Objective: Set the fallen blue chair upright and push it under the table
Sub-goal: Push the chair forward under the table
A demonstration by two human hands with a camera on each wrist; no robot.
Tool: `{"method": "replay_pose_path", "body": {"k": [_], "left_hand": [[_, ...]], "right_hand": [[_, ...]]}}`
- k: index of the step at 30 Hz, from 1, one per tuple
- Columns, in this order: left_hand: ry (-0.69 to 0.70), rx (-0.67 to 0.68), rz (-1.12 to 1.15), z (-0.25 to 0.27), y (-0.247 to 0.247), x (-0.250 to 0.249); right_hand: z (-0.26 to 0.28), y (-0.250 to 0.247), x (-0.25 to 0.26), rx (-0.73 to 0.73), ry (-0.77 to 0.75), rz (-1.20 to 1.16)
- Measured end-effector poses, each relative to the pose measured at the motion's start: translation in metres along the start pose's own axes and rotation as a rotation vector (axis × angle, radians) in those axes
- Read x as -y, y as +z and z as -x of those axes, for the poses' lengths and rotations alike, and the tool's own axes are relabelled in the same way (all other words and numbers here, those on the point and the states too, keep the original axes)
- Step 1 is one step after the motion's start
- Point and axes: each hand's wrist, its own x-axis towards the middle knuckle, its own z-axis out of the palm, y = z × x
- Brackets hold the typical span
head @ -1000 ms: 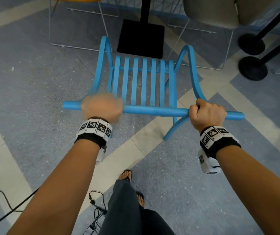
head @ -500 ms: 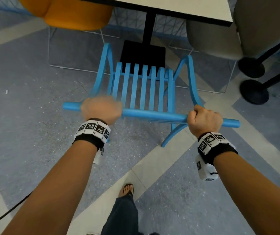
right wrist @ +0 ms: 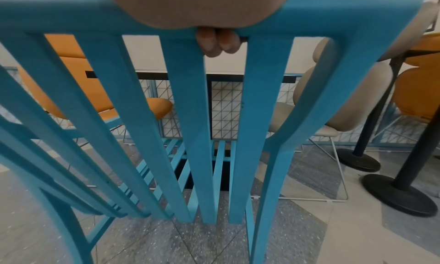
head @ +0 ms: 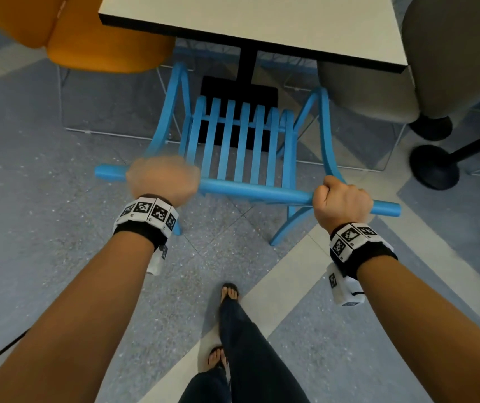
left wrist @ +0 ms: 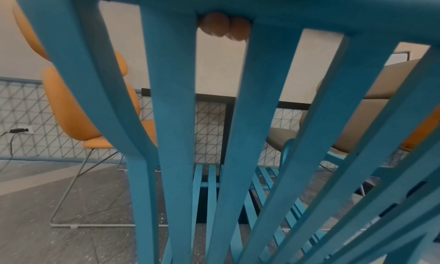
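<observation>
The blue slatted chair [head: 241,146] stands upright on its legs, facing the white table [head: 262,27], its front just short of the table's near edge. My left hand [head: 161,181] grips the top rail of the backrest near its left end. My right hand [head: 340,199] grips the same rail near its right end. In the left wrist view fingertips [left wrist: 214,25] curl under the rail between two slats of the chair [left wrist: 171,117]. The right wrist view shows fingertips [right wrist: 218,41] wrapped under the rail of the chair [right wrist: 190,117] too.
An orange chair [head: 87,33] stands at the table's left and a beige chair [head: 451,62] at its right. The table's black post and base [head: 238,94] are straight ahead. Black round stand bases [head: 433,167] sit at the right. My feet [head: 228,295] stand behind the chair.
Both hands have carried the chair forward toward the table. The tabletop has come into view and the chair's front now nears the black base.
</observation>
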Motion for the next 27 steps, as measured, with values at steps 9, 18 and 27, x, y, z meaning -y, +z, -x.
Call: {"method": "replay_pose_path", "body": {"k": [9, 18, 27], "left_hand": [[0.040, -0.030, -0.009, -0.010, 0.006, -0.004], [0.088, 0.042, 0.002, -0.012, 0.000, 0.000], [0.045, 0.120, -0.064, -0.015, -0.004, 0.015]], "right_hand": [[-0.011, -0.001, -0.002, -0.040, 0.026, 0.008], [-0.015, 0.001, -0.013, -0.010, 0.020, -0.016], [-0.013, -0.001, -0.041, 0.059, 0.041, 0.019]]}}
